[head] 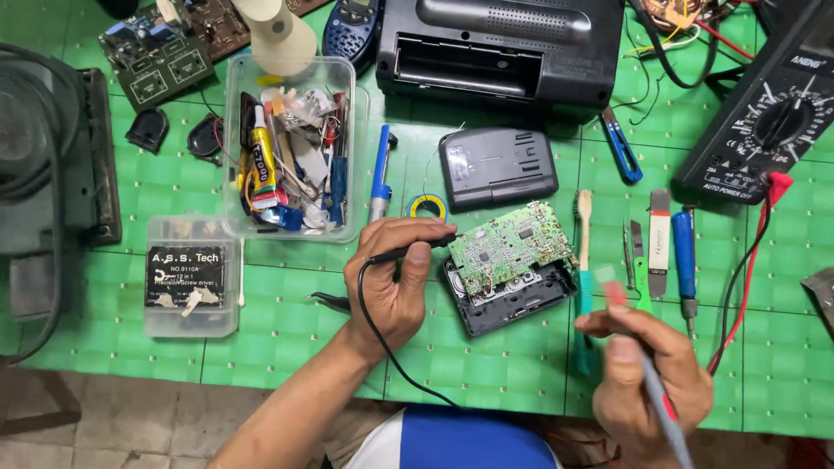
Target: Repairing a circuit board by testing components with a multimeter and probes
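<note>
Two hands busy: left hand (pixel 395 278) pinched black probe (pixel 408 252) at green circuit board (pixel 512 247), propped on black casing (pixel 512 300) mid-worktop (pixel 287 339); right hand (pixel 647 369) gripped red probe (pixel 625 321). Judged light, stiff, fragile; best held by edges.

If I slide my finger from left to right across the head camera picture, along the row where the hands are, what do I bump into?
Small clear screwdriver box → left hand holding a black probe → green circuit board → right hand holding a red probe → blue-handled tool
</note>
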